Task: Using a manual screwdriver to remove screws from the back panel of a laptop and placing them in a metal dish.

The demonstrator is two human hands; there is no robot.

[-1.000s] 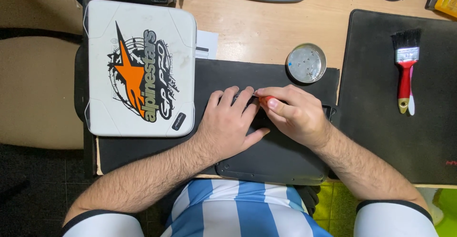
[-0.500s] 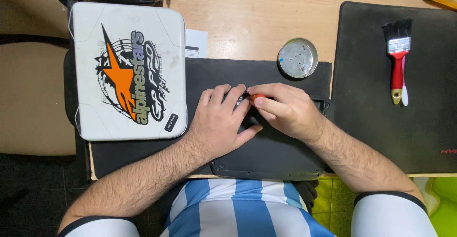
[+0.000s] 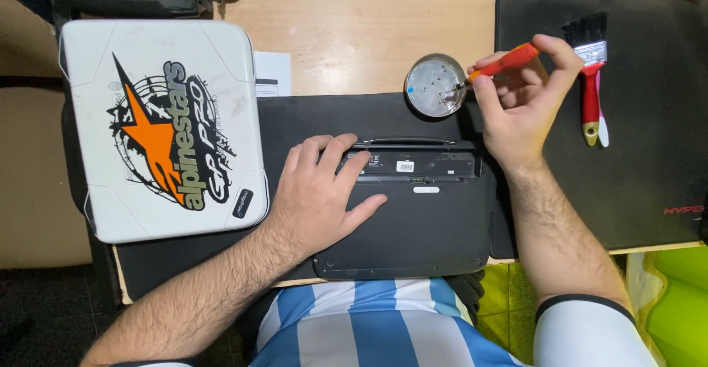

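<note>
Head view: two bare hands are seen from above over a dark laptop turned bottom-up on a wooden desk.
Screwdriver (image 3: pixel 504 61): a small tool with an orange-red handle is held in the upper right of centre, tilted, its thin metal tip pointed down-left over the rim of the round dish.
Right hand (image 3: pixel 521 107): thumb and fingers are pinched around the screwdriver handle; the hand is raised just right of the dish and above the laptop's upper right corner.
Round metal dish (image 3: pixel 435 85): placed on the desk just above the laptop's top edge; tiny specks lie inside, too small to be identified.
Laptop (image 3: pixel 413 223): set at lower centre on a black mat (image 3: pixel 295 120); an open recess runs along its upper edge.
Left hand (image 3: pixel 321 194): laid flat with fingers spread on the laptop's left part, fingertips touching the recess; nothing is gripped.
Paintbrush (image 3: pixel 588 72): red-handled with black bristles, laid on a second black mat (image 3: pixel 649 153) at the right, near the right hand but apart from it.
White case (image 3: pixel 158 127): a rounded case with an orange star graphic is seen at the upper left, overlapping the left mat.
</note>
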